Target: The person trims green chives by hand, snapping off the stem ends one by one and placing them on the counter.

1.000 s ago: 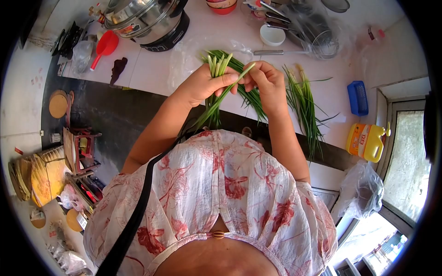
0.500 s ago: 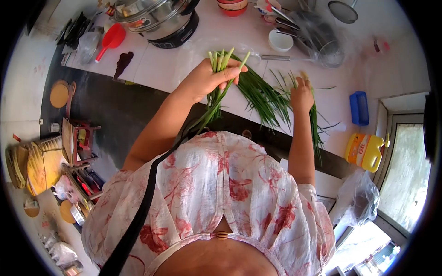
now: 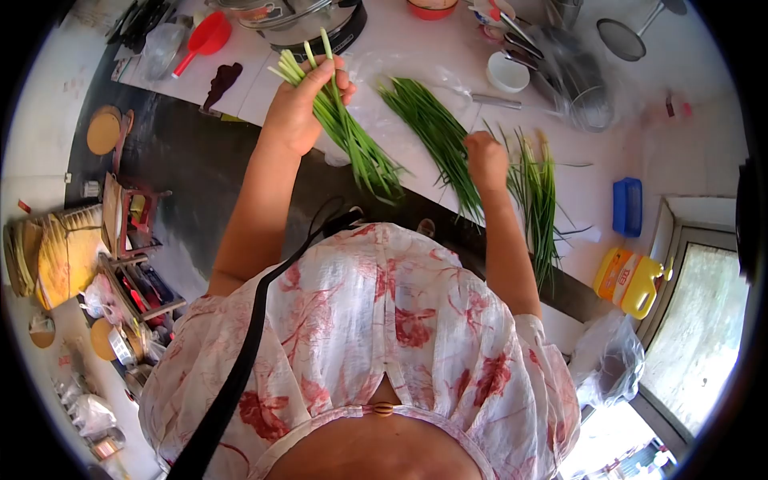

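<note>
My left hand [image 3: 308, 100] is wrapped round a bunch of garlic chives [image 3: 356, 144], pale stem ends pointing up and away, green leaves hanging down past the counter edge. Between my hands a pile of green chives [image 3: 432, 128] lies on the counter. My right hand [image 3: 486, 160] is at the right side of that pile with its fingers curled in. Whatever those fingers may hold is hidden. Just right of it lies another loose bunch of chives [image 3: 540, 188], with yellowish stem ends, its leaves drooping over the counter edge.
On the white counter [image 3: 264, 88] are a steel pot [image 3: 300, 18], a red ladle [image 3: 206, 36], a dark cloth [image 3: 222, 84], a white bowl [image 3: 507, 74] and strainers [image 3: 621, 38]. At right stand a blue basket [image 3: 627, 208] and a yellow oil jug [image 3: 628, 280].
My left hand has moved left and away from me with its chives, apart from the middle pile. My right hand has shifted left from the right-hand bunch to the middle pile.
</note>
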`<state>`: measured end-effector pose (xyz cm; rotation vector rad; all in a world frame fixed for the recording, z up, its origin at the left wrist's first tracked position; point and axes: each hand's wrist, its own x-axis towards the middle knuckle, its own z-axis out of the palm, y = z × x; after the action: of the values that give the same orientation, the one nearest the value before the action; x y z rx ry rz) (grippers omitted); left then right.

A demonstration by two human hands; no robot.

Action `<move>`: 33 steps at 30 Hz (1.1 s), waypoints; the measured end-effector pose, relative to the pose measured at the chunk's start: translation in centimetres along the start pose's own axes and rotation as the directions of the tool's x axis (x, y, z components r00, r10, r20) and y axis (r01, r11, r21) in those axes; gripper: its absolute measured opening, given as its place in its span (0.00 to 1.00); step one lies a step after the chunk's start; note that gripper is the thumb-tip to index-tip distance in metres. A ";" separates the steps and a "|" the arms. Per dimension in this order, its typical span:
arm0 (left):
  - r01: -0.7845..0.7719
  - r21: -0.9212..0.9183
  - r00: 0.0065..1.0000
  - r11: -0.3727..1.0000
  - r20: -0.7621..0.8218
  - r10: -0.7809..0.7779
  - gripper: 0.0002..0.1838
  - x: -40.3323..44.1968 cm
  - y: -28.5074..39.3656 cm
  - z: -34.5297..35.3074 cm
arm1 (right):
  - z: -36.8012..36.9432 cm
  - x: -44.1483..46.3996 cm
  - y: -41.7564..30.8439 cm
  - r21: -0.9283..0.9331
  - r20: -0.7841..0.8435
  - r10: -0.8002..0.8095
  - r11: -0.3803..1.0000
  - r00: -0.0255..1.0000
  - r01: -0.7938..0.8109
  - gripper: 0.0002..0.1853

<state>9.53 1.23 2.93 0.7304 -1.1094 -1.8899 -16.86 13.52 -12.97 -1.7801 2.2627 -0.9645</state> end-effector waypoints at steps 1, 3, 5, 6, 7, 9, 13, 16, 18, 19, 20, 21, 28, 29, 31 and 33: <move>-0.006 -0.004 1.000 1.000 -0.009 0.006 0.08 -0.1 0.0 -0.3 | 1.0 0.8 -1.4 0.049 0.018 0.016 0.999 1.000 -0.017 0.08; -0.022 -0.105 0.997 0.994 -0.071 0.014 0.08 -0.5 0.1 -0.8 | 2.6 1.8 -3.5 0.048 0.125 0.030 0.998 0.992 -0.037 0.09; -0.036 -0.135 0.990 0.990 -0.137 0.017 0.08 -1.1 0.1 -0.6 | 5.7 3.5 -4.1 0.153 0.243 -0.003 0.988 0.970 -0.035 0.10; -0.034 -0.180 0.984 0.983 -0.179 0.001 0.09 -1.3 -0.3 -0.9 | 7.2 4.2 -4.3 0.154 0.247 -0.014 0.988 0.969 -0.025 0.10; -0.034 -0.226 0.975 0.973 -0.220 -0.017 0.09 -1.5 -0.4 -1.1 | 8.5 5.0 -4.6 0.138 0.262 -0.068 0.990 0.963 0.032 0.11; -0.074 -0.263 0.960 0.962 -0.281 -0.003 0.11 -2.1 -0.6 -1.2 | 10.2 6.4 -5.3 0.123 0.281 -0.130 0.987 0.951 0.099 0.12; -0.098 -0.311 0.949 0.945 -0.315 -0.005 0.12 -3.6 -0.8 -2.2 | 11.5 9.1 -7.9 -0.066 0.387 0.019 0.998 0.922 0.007 0.15; -0.044 -0.322 0.954 0.946 -0.294 -0.056 0.09 -4.6 -1.3 -2.8 | 12.5 10.7 -7.9 -0.155 0.391 0.067 0.988 0.918 -0.006 0.16; -0.030 -0.320 0.953 0.947 -0.295 -0.070 0.09 -5.0 -1.7 -3.2 | 13.2 11.1 -7.2 -0.171 0.400 0.050 0.985 0.915 0.021 0.15; -0.010 -0.315 0.953 0.949 -0.290 -0.086 0.09 -5.0 -1.9 -3.3 | 13.4 11.5 -6.8 -0.196 0.433 0.048 0.980 0.900 0.042 0.16; 0.003 -0.317 0.954 0.949 -0.284 -0.098 0.09 -5.0 -1.9 -3.4 | 13.6 11.6 -6.5 -0.221 0.468 0.048 0.973 0.883 0.064 0.16; -0.003 -0.321 0.954 0.947 -0.284 -0.094 0.09 -5.0 -1.9 -3.4 | 13.6 11.6 -6.1 -0.225 0.467 0.044 0.972 0.883 0.070 0.16; 0.039 -0.371 0.955 0.928 -0.259 -0.144 0.08 -3.6 -2.7 -2.5 | 8.9 8.4 -6.2 0.198 0.203 -0.228 0.962 0.952 0.188 0.15; 0.053 -0.372 0.953 0.927 -0.257 -0.158 0.08 -3.5 -2.8 -2.3 | 8.0 8.0 -6.4 0.346 0.187 -0.188 0.931 0.964 0.115 0.13; 0.058 -0.372 0.954 0.927 -0.254 -0.162 0.11 -3.2 -3.4 -1.9 | 6.6 7.6 -7.0 0.400 0.039 -0.148 0.909 0.988 0.120 0.12; 0.064 -0.371 0.955 0.927 -0.247 -0.165 0.13 -2.9 -3.9 -1.5 | 5.0 7.5 -7.6 0.448 -0.111 -0.096 0.884 0.989 0.136 0.12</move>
<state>10.81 4.21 -0.93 0.8279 -0.5352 -1.9459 -10.53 3.87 -10.67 -1.6969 1.7790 -1.4752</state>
